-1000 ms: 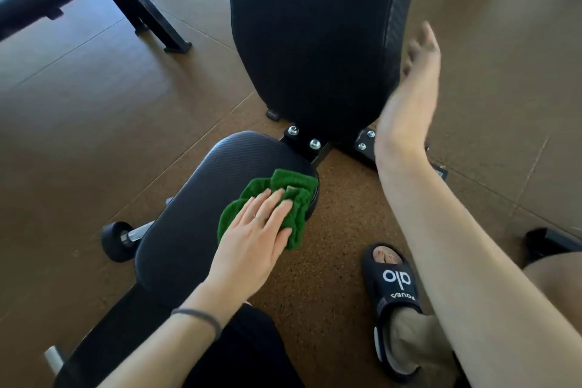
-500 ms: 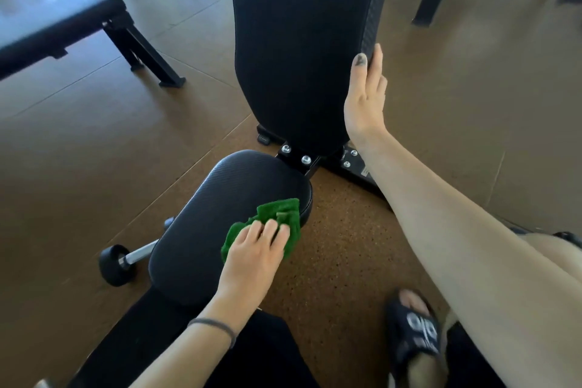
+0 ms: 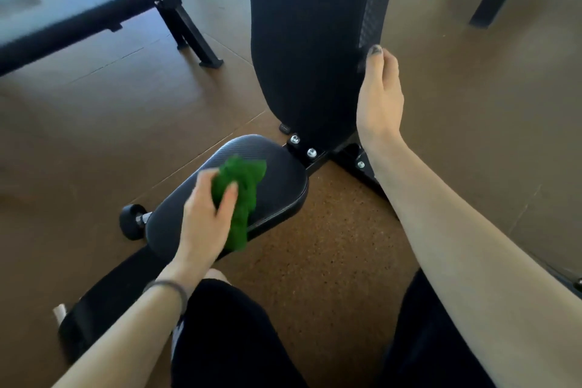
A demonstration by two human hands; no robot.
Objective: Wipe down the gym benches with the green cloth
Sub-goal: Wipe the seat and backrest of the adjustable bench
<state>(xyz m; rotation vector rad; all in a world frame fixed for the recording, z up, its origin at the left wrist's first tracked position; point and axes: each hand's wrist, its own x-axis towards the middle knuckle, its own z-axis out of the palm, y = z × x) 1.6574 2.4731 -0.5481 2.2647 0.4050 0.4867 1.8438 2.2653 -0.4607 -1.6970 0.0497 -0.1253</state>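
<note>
The green cloth (image 3: 244,198) is gripped by the left hand (image 3: 206,214), thumb and fingers curled round its bunched folds, and is held against the black seat pad (image 3: 277,186) of the bench. The right hand (image 3: 379,98) is laid along the right edge of the raised backrest (image 3: 308,41), its fingers nearly straight and close together, the fingertips touching the padding.

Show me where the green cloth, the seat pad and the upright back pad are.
green cloth (image 3: 244,195): head view, on the bunched middle of the fabric.
seat pad (image 3: 277,179): head view, on bare top surface right of the cloth.
upright back pad (image 3: 302,41): head view, on the middle of its front face.
</note>
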